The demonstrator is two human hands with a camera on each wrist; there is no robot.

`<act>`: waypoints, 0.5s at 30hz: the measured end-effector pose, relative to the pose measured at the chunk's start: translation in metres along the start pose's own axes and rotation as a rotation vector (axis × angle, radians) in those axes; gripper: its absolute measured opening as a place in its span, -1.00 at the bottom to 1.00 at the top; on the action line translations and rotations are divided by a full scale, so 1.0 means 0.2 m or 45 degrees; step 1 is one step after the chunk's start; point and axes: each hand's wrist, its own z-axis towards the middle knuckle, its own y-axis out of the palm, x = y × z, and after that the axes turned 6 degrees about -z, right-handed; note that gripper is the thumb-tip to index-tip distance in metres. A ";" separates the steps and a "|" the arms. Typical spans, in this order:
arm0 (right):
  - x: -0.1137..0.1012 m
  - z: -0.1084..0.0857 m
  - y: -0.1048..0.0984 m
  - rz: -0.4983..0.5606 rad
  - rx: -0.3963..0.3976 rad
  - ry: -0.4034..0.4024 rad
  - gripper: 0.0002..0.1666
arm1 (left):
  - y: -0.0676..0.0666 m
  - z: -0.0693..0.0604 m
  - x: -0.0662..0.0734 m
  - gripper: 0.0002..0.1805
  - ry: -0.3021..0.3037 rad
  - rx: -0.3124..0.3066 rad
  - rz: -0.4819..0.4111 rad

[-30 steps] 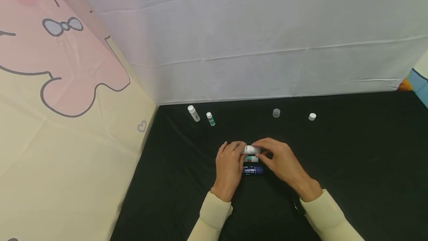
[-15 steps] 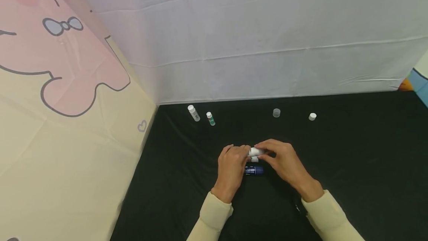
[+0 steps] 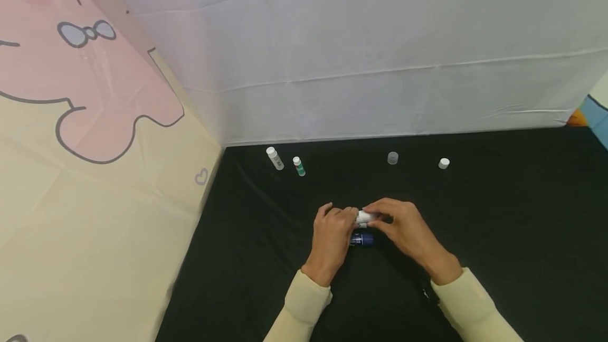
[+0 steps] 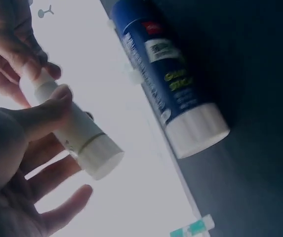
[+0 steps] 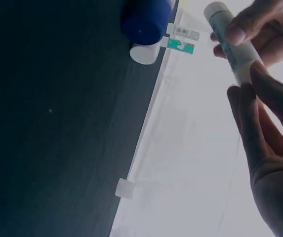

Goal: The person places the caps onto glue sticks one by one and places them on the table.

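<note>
A white glue stick (image 3: pixel 364 217) is held between both hands above the dark table. My left hand (image 3: pixel 333 236) grips its body, the thumb laid along it in the left wrist view. My right hand (image 3: pixel 404 228) pinches the other end with thumb and fingertips, partly covering that end. Just below in the head view lies a blue glue stick (image 4: pixel 163 69) with a white base, its left part behind my left hand. A small white piece of another stick (image 3: pixel 362 225) shows between them, mostly hidden.
At the back left stand a white glue stick (image 3: pixel 275 159) and a smaller green-and-white stick (image 3: pixel 299 167). A clear cap (image 3: pixel 392 158) and a white cap (image 3: pixel 444 163) sit farther right near the pale backdrop (image 3: pixel 356 67).
Both hands have shifted slightly right with the white glue stick, the left more than the right. The green-labelled stick beneath is now more covered. The sticks and caps at the back stay put.
</note>
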 end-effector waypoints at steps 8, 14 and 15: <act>-0.01 0.01 0.04 -0.054 0.069 0.054 -0.53 | -0.03 0.04 -0.02 -0.70 -0.101 0.001 0.030; -0.02 0.01 0.05 -0.076 0.056 0.063 -0.53 | -0.02 0.03 -0.03 -0.70 -0.141 -0.025 0.021; -0.02 0.01 0.05 -0.079 0.054 0.067 -0.52 | -0.02 0.02 -0.03 -0.70 -0.146 -0.031 0.018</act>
